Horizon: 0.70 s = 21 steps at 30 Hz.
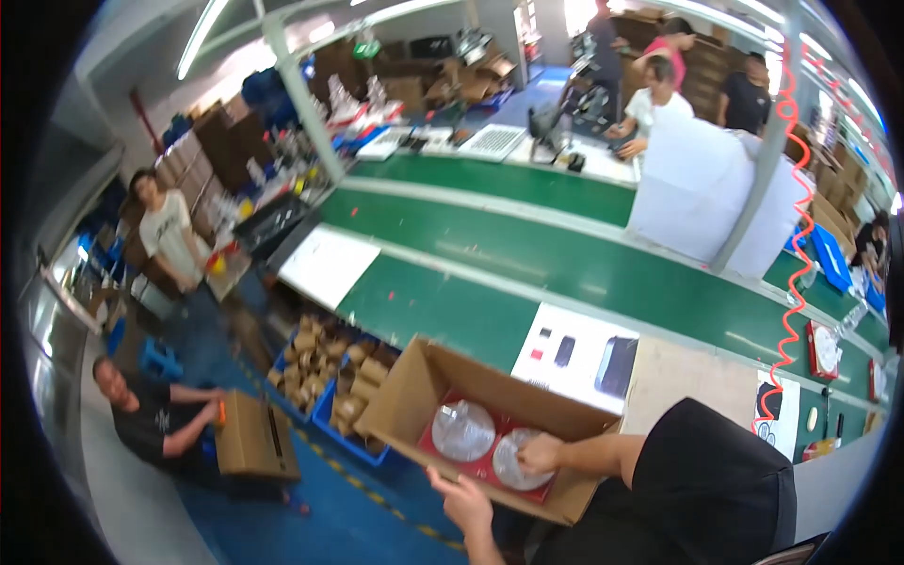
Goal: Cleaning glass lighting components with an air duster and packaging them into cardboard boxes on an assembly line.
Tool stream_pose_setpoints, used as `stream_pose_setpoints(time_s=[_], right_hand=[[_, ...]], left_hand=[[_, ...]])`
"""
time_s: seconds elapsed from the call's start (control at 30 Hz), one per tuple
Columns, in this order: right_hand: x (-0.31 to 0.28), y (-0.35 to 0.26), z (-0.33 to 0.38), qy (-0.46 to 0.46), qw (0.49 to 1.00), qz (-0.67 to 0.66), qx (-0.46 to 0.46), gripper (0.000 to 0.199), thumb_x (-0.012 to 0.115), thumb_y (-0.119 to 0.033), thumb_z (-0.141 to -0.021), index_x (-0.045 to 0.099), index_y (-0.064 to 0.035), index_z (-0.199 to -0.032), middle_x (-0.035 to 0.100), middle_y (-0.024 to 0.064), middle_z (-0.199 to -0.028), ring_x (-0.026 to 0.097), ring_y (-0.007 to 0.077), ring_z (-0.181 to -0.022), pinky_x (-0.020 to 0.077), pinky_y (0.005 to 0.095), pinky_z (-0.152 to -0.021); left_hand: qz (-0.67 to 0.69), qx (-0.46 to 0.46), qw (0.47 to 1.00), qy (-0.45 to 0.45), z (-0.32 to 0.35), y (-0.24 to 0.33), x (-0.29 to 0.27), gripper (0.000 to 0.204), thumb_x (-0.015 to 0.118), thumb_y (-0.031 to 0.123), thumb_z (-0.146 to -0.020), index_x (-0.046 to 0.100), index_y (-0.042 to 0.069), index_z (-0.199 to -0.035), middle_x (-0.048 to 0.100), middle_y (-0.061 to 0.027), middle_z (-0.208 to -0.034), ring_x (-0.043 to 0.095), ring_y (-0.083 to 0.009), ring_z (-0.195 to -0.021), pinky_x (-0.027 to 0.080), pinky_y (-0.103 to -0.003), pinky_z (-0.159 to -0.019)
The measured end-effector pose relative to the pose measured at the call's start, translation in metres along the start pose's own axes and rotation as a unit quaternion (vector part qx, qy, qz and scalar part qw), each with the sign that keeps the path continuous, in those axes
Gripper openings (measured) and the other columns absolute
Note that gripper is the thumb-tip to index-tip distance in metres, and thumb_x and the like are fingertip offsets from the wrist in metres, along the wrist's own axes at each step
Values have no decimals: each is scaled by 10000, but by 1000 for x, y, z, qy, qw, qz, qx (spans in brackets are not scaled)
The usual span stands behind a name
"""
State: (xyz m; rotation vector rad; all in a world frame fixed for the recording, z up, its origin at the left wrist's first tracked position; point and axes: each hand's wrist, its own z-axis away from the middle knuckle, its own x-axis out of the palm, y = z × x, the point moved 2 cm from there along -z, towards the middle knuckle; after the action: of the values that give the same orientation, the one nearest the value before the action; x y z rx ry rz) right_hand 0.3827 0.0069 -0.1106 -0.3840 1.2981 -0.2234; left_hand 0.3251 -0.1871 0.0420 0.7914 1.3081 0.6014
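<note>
An open cardboard box (400, 386) stands in front of me at the near edge of the workbench. Inside it lie red panels or trays, and on them are two clear, round, dome-like plastic pieces. My right hand (539, 454) reaches into the box, its fingers closed on the right clear round piece (516, 473). The left clear round piece (463, 431) sits beside it, untouched. Just outside the near wall of the box is my left hand (463, 504), fingers stretched out and holding nothing.
Blue crates (322, 412) of short cardboard tubes stand left of the box. Green conveyor belts (452, 226) run beyond it. A coiled red air hose (800, 207) hangs at the right. At the left, a person holds a carton (250, 435); other people stand around.
</note>
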Motion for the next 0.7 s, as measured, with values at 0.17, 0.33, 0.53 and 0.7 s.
stream_pose_setpoints(time_s=[0.17, 0.33, 0.53, 0.7], right_hand=[[27, -5, -39, -173, 980, -11, -96, 249, 596, -211, -698, 728, -14, -772, 693, 213, -898, 668, 368, -837, 510, 498, -732], [-60, -29, -1, -55, 988, -97, -103, 434, 653, -358, -842, 599, 9, -1067, 643, 207, -990, 632, 363, -910, 511, 438, -800], [-125, -13, 105, 323, 932, -145, -77, 367, 638, -271, -873, 555, -10, -1118, 543, 185, -1160, 522, 362, -1130, 436, 453, -938], [-126, -27, 159, 404, 887, -75, 208, 679, 634, -400, -874, 364, 16, -1338, 364, 261, -1395, 397, 417, -1274, 354, 447, -1050]], left_hand=[[-168, 185, 964, 87, -31, 11, -34, 585, 594, 278, -919, 352, -50, -1339, 295, -302, -1434, 365, -480, -1270, 371, -510, -1012], [-338, 245, 902, 107, -137, 29, -64, 670, 615, 306, -909, 304, -27, -1400, 322, -270, -1437, 403, -437, -1257, 379, -511, -1003], [-381, 106, 906, -149, -236, 55, -45, 660, 507, 444, -957, 364, -10, -1413, 479, -209, -1359, 478, -370, -1217, 401, -453, -1027], [-386, 88, 896, -200, -299, -22, -35, 711, 313, 656, -923, 658, 70, -1128, 669, -208, -1040, 606, -406, -973, 475, -511, -835]])
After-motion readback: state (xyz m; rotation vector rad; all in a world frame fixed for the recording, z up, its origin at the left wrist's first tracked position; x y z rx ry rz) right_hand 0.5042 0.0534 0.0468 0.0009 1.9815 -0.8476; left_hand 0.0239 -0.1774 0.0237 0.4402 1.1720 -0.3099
